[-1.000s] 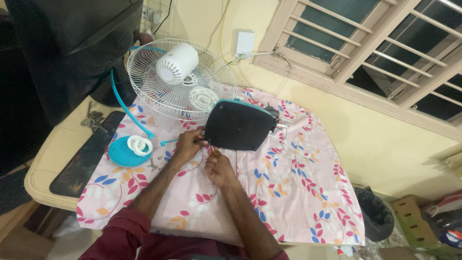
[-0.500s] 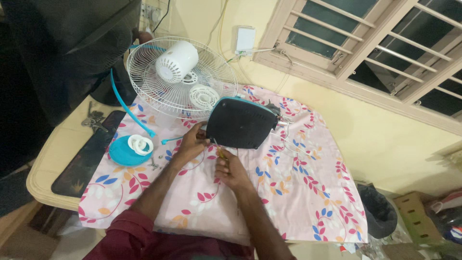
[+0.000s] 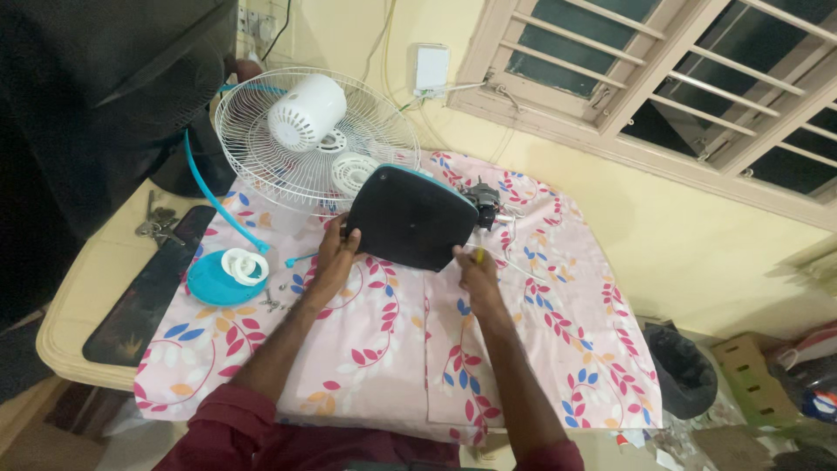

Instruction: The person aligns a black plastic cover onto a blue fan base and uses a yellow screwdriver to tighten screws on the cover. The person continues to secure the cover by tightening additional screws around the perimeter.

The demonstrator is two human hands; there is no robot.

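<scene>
Head camera looks down on a dark fan base (image 3: 410, 216) lying tilted on the pink flowered cloth (image 3: 558, 340), just in front of the white wire guard (image 3: 288, 166). Left hand (image 3: 334, 249) grips the base's left edge, while the right hand (image 3: 475, 266) is closed around what seems to be a small screwdriver (image 3: 479, 255) at its lower right corner. That base looks rigid, smooth plastic, probably weighted, so holding it by the rims seems safest.
</scene>
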